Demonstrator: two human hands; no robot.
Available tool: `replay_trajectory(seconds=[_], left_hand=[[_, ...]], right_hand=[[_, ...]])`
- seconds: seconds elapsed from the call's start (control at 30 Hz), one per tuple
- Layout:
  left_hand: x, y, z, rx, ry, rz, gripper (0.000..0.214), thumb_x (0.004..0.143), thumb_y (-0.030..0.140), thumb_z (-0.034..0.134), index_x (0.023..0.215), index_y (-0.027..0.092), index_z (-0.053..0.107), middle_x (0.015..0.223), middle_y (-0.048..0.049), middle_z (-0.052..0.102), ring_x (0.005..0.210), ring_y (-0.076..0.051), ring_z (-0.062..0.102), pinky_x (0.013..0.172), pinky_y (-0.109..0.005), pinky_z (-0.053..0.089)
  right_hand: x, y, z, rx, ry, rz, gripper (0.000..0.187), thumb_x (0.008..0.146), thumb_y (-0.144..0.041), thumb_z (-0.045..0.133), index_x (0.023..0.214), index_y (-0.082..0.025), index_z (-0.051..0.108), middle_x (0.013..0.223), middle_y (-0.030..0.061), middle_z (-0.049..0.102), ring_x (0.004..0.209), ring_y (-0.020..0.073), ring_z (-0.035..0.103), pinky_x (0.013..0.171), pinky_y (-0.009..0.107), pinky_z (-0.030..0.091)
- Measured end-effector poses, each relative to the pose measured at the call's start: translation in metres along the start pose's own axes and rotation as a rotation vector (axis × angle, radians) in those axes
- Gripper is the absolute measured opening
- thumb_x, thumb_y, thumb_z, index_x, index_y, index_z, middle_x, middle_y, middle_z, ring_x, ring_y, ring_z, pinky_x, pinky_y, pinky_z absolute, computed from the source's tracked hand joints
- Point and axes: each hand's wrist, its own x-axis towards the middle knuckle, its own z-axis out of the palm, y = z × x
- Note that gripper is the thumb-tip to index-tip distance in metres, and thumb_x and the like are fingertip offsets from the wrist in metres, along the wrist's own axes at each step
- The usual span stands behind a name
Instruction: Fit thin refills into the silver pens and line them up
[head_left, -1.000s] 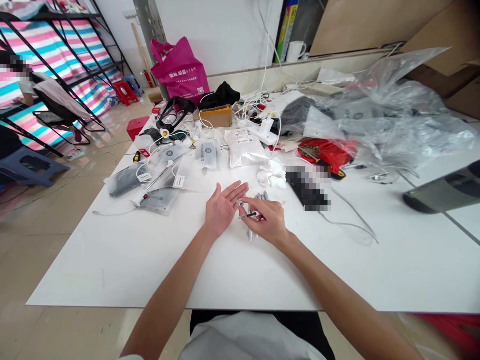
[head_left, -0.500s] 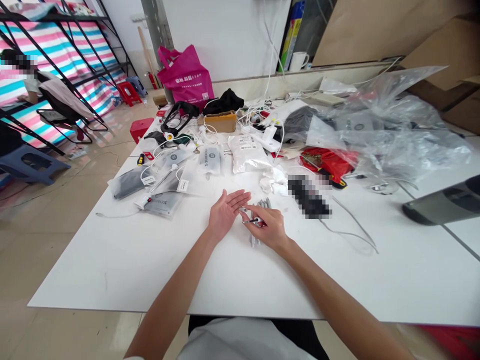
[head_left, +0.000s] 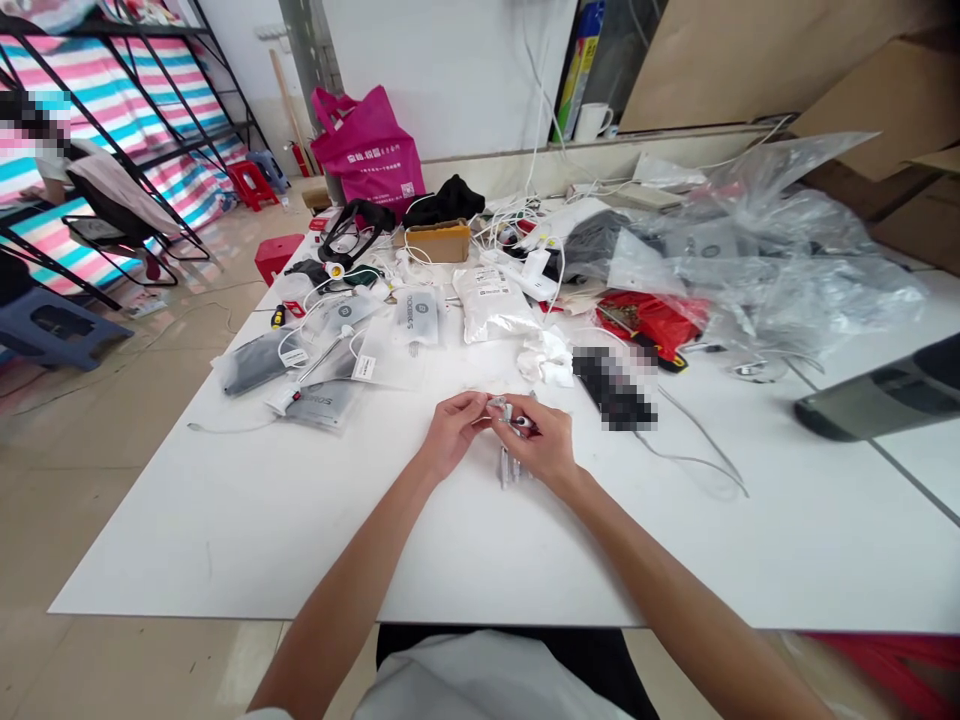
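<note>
My left hand [head_left: 451, 432] and my right hand [head_left: 541, 436] meet above the white table [head_left: 315, 540]. Between their fingertips is a small silver-grey piece [head_left: 498, 403], too small to tell its kind. My left fingers are closed and pinch at its left side. My right thumb and forefinger grip it from the right. A slim tool with a white and dark end [head_left: 525, 424] is also tucked in my right hand, most of it covered. Several slim grey rods [head_left: 510, 468] lie on the table under my right hand, partly hidden by it.
Crumpled white tissue [head_left: 545, 358] and a blurred-out dark object [head_left: 615, 388] with a cable lie beyond my right hand. Packaged pouches [head_left: 322, 404], a white parcel [head_left: 495, 305] and tangled cables fill the back. A dark cylinder [head_left: 885, 390] stands at right. A person sits far left.
My left hand has gone from an open, upturned palm to closed fingers on the small silver-grey piece. My right hand has stayed nearly in place, and the view has shifted slightly.
</note>
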Motion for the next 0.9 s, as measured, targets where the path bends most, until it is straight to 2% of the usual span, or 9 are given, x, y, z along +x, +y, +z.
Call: replay_trajectory(seconds=[0.17, 0.23, 0.33, 0.4, 0.67, 0.9], left_hand=[[0.004, 0.000, -0.005, -0.045, 0.046, 0.014, 0.025, 0.083, 0.037, 0.087, 0.096, 0.016, 0.081, 0.085, -0.0041, 0.073, 0.077, -0.012, 0.064, 0.084, -0.029, 0.052], [0.006, 0.002, -0.008, -0.107, 0.094, 0.034, 0.023, 0.082, 0.034, 0.088, 0.095, 0.017, 0.080, 0.083, -0.0023, 0.071, 0.077, -0.010, 0.063, 0.082, -0.026, 0.052], [0.010, 0.006, -0.014, -0.205, 0.176, 0.070, 0.021, 0.084, 0.034, 0.086, 0.098, 0.019, 0.079, 0.085, -0.0008, 0.070, 0.081, -0.009, 0.063, 0.079, -0.023, 0.051], [0.011, 0.009, -0.019, -0.232, 0.213, 0.080, 0.022, 0.085, 0.032, 0.085, 0.102, 0.020, 0.078, 0.089, -0.0005, 0.071, 0.083, -0.008, 0.063, 0.078, -0.022, 0.051], [0.011, 0.018, -0.028, -0.208, 0.259, 0.120, 0.040, 0.082, 0.020, 0.085, 0.120, 0.024, 0.074, 0.093, 0.0003, 0.075, 0.097, -0.013, 0.070, 0.091, -0.027, 0.049], [0.008, 0.027, -0.025, -0.210, 0.218, 0.144, 0.027, 0.085, 0.022, 0.081, 0.111, 0.021, 0.075, 0.101, -0.0038, 0.076, 0.104, -0.017, 0.071, 0.101, -0.033, 0.049]], right_hand=[[0.001, 0.000, 0.001, 0.054, -0.017, 0.112, 0.017, 0.095, -0.038, 0.070, 0.101, -0.022, 0.071, 0.060, -0.0065, 0.056, 0.047, 0.0083, 0.044, 0.052, 0.023, 0.043], [0.002, 0.001, 0.002, 0.055, -0.040, 0.137, 0.023, 0.095, -0.040, 0.070, 0.107, -0.022, 0.068, 0.060, -0.0080, 0.051, 0.048, 0.0085, 0.044, 0.053, 0.023, 0.042], [0.004, 0.005, 0.001, 0.033, -0.100, 0.192, 0.031, 0.097, -0.045, 0.065, 0.117, -0.022, 0.062, 0.068, -0.0069, 0.052, 0.051, 0.0089, 0.045, 0.054, 0.023, 0.041], [0.005, 0.007, 0.001, 0.003, -0.131, 0.206, 0.029, 0.101, -0.047, 0.060, 0.116, -0.022, 0.061, 0.072, -0.0053, 0.054, 0.053, 0.0095, 0.046, 0.054, 0.023, 0.040], [0.004, 0.011, 0.000, -0.081, -0.188, 0.159, 0.031, 0.109, -0.046, 0.045, 0.111, -0.023, 0.065, 0.075, -0.0004, 0.062, 0.057, 0.0123, 0.049, 0.059, 0.027, 0.040], [0.006, 0.012, 0.000, -0.097, -0.203, 0.084, 0.029, 0.110, -0.041, 0.046, 0.109, -0.022, 0.068, 0.087, 0.0026, 0.068, 0.062, 0.0123, 0.052, 0.060, 0.027, 0.040]])
